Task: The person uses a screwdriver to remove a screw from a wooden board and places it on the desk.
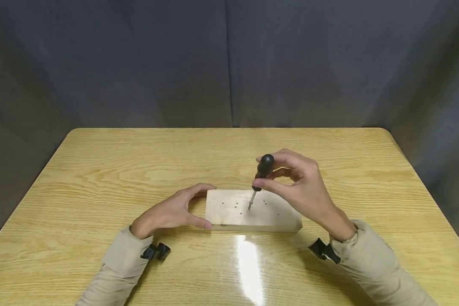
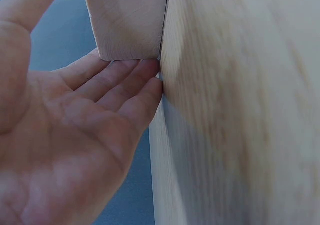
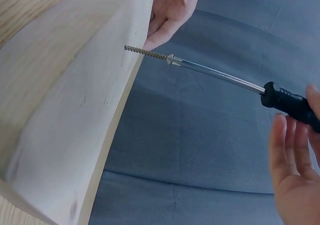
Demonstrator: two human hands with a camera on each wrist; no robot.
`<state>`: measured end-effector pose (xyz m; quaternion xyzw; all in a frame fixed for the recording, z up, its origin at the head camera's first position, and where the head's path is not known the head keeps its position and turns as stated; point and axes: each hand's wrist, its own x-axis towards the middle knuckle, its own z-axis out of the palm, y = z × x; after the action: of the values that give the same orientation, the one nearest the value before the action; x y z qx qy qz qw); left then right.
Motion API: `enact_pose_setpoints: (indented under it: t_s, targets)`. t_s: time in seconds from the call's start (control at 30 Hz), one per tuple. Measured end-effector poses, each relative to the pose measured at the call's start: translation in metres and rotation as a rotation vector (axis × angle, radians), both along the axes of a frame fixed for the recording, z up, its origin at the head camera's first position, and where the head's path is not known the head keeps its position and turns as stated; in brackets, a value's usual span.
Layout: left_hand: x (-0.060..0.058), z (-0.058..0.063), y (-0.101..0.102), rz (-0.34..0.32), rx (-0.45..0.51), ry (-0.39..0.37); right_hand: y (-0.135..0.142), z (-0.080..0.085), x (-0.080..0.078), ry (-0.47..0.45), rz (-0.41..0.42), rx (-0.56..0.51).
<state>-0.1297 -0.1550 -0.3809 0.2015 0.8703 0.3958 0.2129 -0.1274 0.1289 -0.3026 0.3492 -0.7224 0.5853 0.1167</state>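
The person's right hand [image 1: 304, 185] grasps a screwdriver [image 1: 264, 168] by its black handle, the thumb laid against the lower end of the grip and the fingers on the far side. The driver's slim metal shaft slants down past the thumb, out in front of the palm, and its tip meets the head of a screw [image 3: 146, 51]. The screw stands in line with the shaft, its point at the upper face of a pale wooden block [image 1: 229, 217]; most of its thread shows above the wood.

The left hand [image 1: 172, 210] holds the block by its left end, the thumb at the near corner and the fingers reaching to the far side. The block thus lies just to the right of the left palm, and below and to the left of the right hand. Several small dark marks [image 1: 235, 207] dot its upper face around the screw. It lies on a wood-grain table [image 1: 137, 170], with a dark grey curtain [image 1: 149, 63] behind. Both forearms wear beige sleeves [image 1: 124, 259].
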Motion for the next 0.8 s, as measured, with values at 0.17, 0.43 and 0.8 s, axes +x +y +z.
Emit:
enact_pose_setpoints:
  t_s: [0.17, 0.43, 0.8]
  targets:
    - [-0.0007, -0.0011, -0.0001, -0.003, 0.000, 0.000, 0.0005, -0.0010, 0.0003, -0.026, 0.027, -0.034]
    - [-0.0002, -0.0014, -0.0008, -0.002, 0.005, -0.004, 0.0009, -0.0014, 0.0017, -0.089, 0.032, -0.049]
    - [-0.0006, -0.0011, -0.0003, -0.008, 0.021, -0.002, -0.0006, -0.0031, 0.0000, -0.015, -0.020, 0.032]
